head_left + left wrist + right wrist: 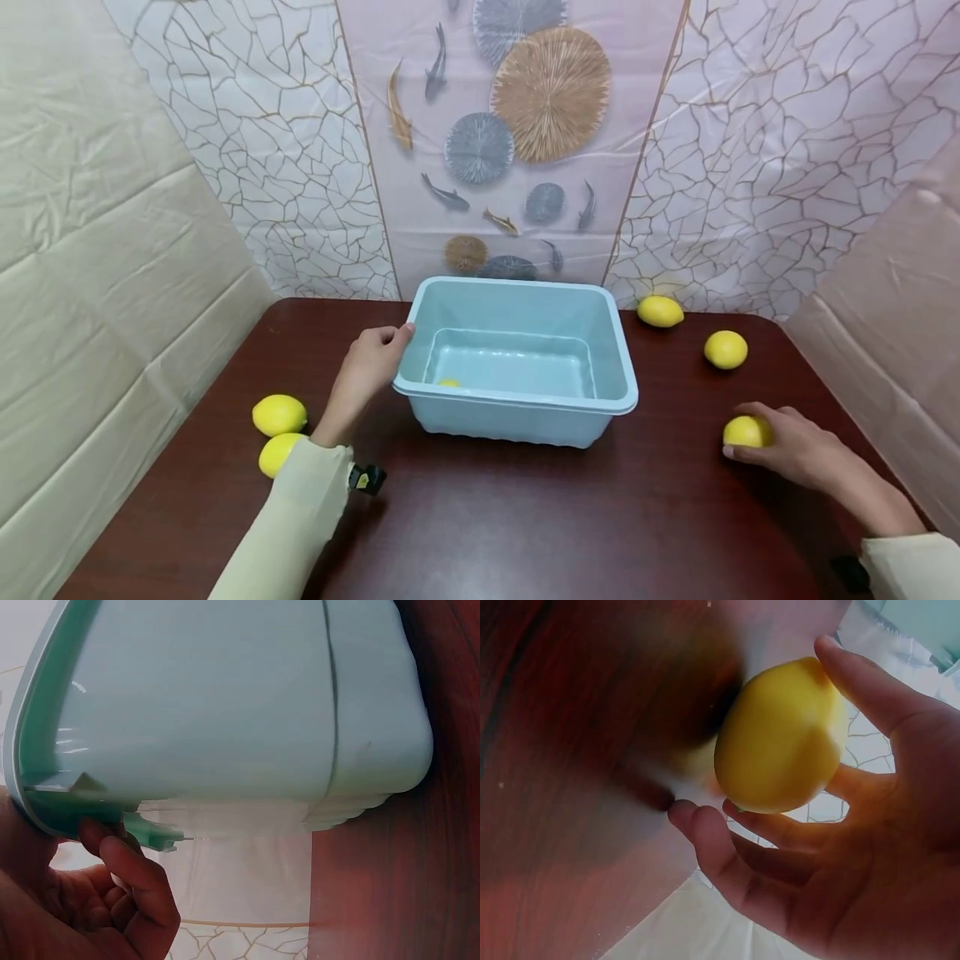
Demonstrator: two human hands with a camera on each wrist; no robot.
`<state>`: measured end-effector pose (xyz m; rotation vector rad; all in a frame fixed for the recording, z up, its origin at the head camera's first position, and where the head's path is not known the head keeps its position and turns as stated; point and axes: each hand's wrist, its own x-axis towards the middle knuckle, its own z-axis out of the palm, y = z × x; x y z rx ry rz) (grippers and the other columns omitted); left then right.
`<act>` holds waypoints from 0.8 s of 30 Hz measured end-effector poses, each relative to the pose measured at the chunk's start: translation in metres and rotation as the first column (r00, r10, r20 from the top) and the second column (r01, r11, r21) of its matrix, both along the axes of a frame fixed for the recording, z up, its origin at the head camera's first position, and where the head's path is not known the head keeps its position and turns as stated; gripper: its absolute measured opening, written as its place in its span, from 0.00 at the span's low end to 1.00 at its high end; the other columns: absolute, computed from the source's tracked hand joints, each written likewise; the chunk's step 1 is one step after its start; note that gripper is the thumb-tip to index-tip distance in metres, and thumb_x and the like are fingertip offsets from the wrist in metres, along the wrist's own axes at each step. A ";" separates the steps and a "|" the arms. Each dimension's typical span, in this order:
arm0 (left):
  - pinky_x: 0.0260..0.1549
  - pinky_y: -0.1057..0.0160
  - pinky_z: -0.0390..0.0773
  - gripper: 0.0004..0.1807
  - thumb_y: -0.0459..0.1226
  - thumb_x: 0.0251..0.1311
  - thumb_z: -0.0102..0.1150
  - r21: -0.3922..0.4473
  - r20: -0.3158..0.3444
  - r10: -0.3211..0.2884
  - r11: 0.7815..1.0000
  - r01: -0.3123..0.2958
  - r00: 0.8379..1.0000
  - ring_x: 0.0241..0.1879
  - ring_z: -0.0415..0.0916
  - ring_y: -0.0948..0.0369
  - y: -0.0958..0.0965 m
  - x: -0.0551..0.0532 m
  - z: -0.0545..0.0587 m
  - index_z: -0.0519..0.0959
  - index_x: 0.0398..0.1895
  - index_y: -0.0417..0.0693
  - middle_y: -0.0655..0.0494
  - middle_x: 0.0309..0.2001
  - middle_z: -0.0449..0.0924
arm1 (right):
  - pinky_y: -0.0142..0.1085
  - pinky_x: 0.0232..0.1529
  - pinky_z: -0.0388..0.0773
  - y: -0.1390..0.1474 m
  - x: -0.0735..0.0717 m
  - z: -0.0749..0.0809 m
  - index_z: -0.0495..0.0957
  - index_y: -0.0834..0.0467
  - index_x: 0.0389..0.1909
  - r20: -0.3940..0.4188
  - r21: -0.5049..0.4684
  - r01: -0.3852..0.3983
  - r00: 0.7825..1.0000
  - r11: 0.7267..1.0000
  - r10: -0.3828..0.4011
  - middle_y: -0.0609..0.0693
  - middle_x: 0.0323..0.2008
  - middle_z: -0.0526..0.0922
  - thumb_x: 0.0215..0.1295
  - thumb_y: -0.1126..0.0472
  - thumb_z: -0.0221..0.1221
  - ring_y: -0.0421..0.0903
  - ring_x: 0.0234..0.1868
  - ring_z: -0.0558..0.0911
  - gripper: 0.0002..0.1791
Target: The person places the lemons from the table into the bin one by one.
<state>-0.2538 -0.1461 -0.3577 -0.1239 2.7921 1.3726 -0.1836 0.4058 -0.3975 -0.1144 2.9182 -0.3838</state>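
Observation:
A light blue plastic basin (pixel 517 406) stands on the table, and my left hand (pixel 369 367) grips its left rim. In the left wrist view, the curled fingers (pixel 142 881) hold that rim from beneath. Over at the right, my right hand (pixel 802 446) has its thumb and fingers around a lemon (pixel 747 432). The right wrist view shows this lemon (pixel 780 739) between the thumb and the fingertips, close to the tabletop. Inside the basin, a sliver of another lemon (pixel 450 383) shows above the near rim; the rest of it is hidden.
Two lemons lie left of the basin, one lemon (pixel 280 415) behind another lemon (pixel 279 454) partly covered by the left sleeve. Farther back on the right are a lemon (pixel 661 311) by the wall and a lemon (pixel 726 350). Patterned sheets surround the dark red table (pixel 510 517).

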 end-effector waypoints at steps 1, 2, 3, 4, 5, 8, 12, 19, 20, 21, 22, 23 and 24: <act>0.38 0.59 0.77 0.31 0.57 0.80 0.45 0.002 -0.004 0.002 1.000 -0.002 1.000 0.38 0.78 0.53 0.000 0.000 0.000 0.84 0.55 0.40 0.47 0.35 0.81 | 0.58 0.38 0.76 0.000 0.001 -0.001 0.71 0.69 0.65 -0.012 0.000 -0.009 1.000 1.000 0.009 0.75 0.47 0.75 0.63 0.40 0.72 0.65 0.44 0.78 0.43; 0.37 0.59 0.77 0.30 0.57 0.80 0.45 0.006 -0.007 0.005 1.000 -0.005 1.000 0.37 0.78 0.53 0.000 0.000 0.000 0.84 0.53 0.40 0.48 0.33 0.79 | 0.58 0.37 0.75 0.000 0.001 -0.002 0.71 0.68 0.65 -0.020 -0.002 -0.018 1.000 1.000 0.018 0.75 0.48 0.75 0.63 0.41 0.72 0.66 0.45 0.78 0.43; 0.37 0.60 0.76 0.30 0.57 0.80 0.45 0.007 -0.011 0.005 1.000 -0.005 1.000 0.36 0.77 0.53 0.000 0.000 0.000 0.84 0.51 0.40 0.49 0.31 0.78 | 0.58 0.37 0.76 -0.001 0.002 -0.002 0.72 0.67 0.65 -0.029 -0.006 -0.028 0.999 1.000 0.028 0.76 0.49 0.75 0.62 0.42 0.73 0.66 0.45 0.78 0.42; 0.36 0.60 0.75 0.30 0.57 0.80 0.45 0.011 -0.012 0.005 1.000 -0.005 1.000 0.35 0.77 0.54 0.000 -0.001 -0.001 0.84 0.49 0.40 0.49 0.30 0.77 | 0.59 0.38 0.76 -0.001 0.002 -0.003 0.71 0.66 0.66 -0.028 -0.012 -0.037 0.999 0.999 0.037 0.77 0.50 0.74 0.62 0.43 0.73 0.67 0.46 0.78 0.42; 0.36 0.60 0.75 0.29 0.57 0.80 0.46 0.013 -0.013 0.004 1.000 -0.004 1.000 0.35 0.77 0.54 0.000 0.000 -0.001 0.84 0.49 0.41 0.50 0.30 0.77 | 0.59 0.38 0.75 -0.002 0.003 -0.003 0.71 0.66 0.67 -0.022 -0.018 -0.044 0.999 0.999 0.043 0.77 0.52 0.73 0.62 0.44 0.74 0.68 0.47 0.78 0.42; 0.36 0.60 0.76 0.29 0.57 0.80 0.46 0.017 -0.014 0.000 1.000 0.001 1.000 0.36 0.77 0.54 -0.001 -0.001 -0.002 0.84 0.48 0.41 0.50 0.31 0.79 | 0.61 0.40 0.76 -0.004 0.005 -0.004 0.70 0.66 0.67 -0.009 -0.028 -0.067 0.998 0.997 0.066 0.78 0.55 0.71 0.62 0.50 0.74 0.69 0.48 0.78 0.40; 0.38 0.59 0.76 0.30 0.57 0.80 0.46 0.016 -0.010 -0.007 1.000 0.007 1.000 0.37 0.78 0.53 -0.003 -0.002 -0.003 0.84 0.50 0.40 0.48 0.33 0.81 | 0.62 0.38 0.76 -0.006 0.007 -0.005 0.69 0.66 0.66 -0.035 -0.022 -0.088 0.996 0.996 0.087 0.77 0.53 0.72 0.61 0.58 0.74 0.68 0.46 0.79 0.37; 0.39 0.59 0.76 0.30 0.58 0.80 0.46 0.025 -0.004 -0.010 1.000 0.010 1.000 0.37 0.78 0.54 -0.005 -0.002 -0.003 0.84 0.49 0.41 0.49 0.34 0.81 | 0.57 0.33 0.75 -0.005 0.006 -0.005 0.70 0.66 0.65 -0.040 -0.017 -0.068 0.997 0.998 0.067 0.72 0.49 0.75 0.63 0.52 0.73 0.61 0.40 0.78 0.37; 0.39 0.59 0.76 0.30 0.58 0.80 0.46 0.027 -0.005 -0.012 1.000 0.013 1.000 0.37 0.78 0.54 -0.005 -0.002 -0.003 0.84 0.48 0.41 0.49 0.33 0.81 | 0.56 0.33 0.75 -0.005 0.006 -0.004 0.71 0.65 0.65 -0.032 -0.014 -0.063 0.997 0.998 0.063 0.71 0.48 0.76 0.62 0.50 0.73 0.60 0.39 0.78 0.37; 0.38 0.59 0.76 0.30 0.58 0.80 0.46 0.029 -0.006 -0.015 0.999 0.015 1.000 0.37 0.78 0.54 -0.005 -0.002 -0.003 0.85 0.47 0.41 0.50 0.33 0.81 | 0.55 0.32 0.75 -0.006 0.005 -0.004 0.71 0.65 0.65 -0.028 -0.010 -0.060 0.998 0.998 0.060 0.70 0.47 0.76 0.62 0.49 0.73 0.59 0.38 0.78 0.38; 0.38 0.59 0.77 0.29 0.57 0.80 0.46 0.031 -0.007 -0.018 0.999 0.018 1.000 0.36 0.78 0.54 -0.005 -0.002 -0.003 0.85 0.47 0.41 0.50 0.33 0.81 | 0.55 0.32 0.75 -0.006 0.005 -0.004 0.71 0.65 0.65 -0.027 -0.006 -0.056 0.998 0.998 0.056 0.69 0.47 0.76 0.62 0.48 0.73 0.59 0.37 0.78 0.38; 0.38 0.59 0.77 0.29 0.57 0.80 0.46 0.033 -0.008 -0.019 0.999 0.019 1.000 0.37 0.78 0.54 -0.005 -0.002 -0.003 0.85 0.47 0.41 0.50 0.33 0.82 | 0.55 0.31 0.75 -0.006 0.005 -0.003 0.71 0.65 0.65 -0.035 -0.002 -0.052 0.998 0.999 0.052 0.69 0.47 0.76 0.62 0.47 0.73 0.59 0.37 0.78 0.38; 0.38 0.59 0.77 0.29 0.57 0.80 0.46 0.034 -0.009 -0.020 0.999 0.020 1.000 0.36 0.78 0.54 -0.005 -0.002 -0.004 0.85 0.47 0.41 0.50 0.33 0.82 | 0.55 0.31 0.75 -0.006 0.006 -0.002 0.72 0.64 0.65 -0.048 0.002 -0.046 0.998 0.999 0.046 0.69 0.47 0.77 0.62 0.46 0.73 0.59 0.36 0.78 0.39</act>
